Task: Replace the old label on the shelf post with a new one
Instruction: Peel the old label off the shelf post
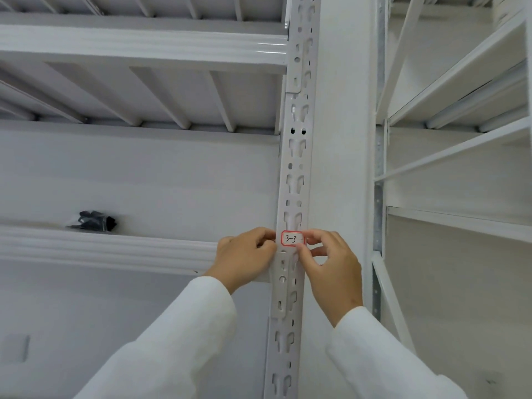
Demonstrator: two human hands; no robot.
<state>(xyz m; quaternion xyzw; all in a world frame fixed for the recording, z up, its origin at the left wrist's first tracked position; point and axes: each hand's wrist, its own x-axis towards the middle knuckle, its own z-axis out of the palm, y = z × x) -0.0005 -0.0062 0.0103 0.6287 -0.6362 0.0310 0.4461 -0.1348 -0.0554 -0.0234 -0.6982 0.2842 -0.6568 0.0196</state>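
Now both hands (246, 259) (331, 266) pinch the level label (292, 239) crosswise on the post (296, 156).

In front of me stands a white metal shelf post (293, 174) with rows of slots, carrying a red-bordered label (292, 239) marked "3-3". To my left, its shelf (109, 246) holds a small black bundle (93, 221) near the back.
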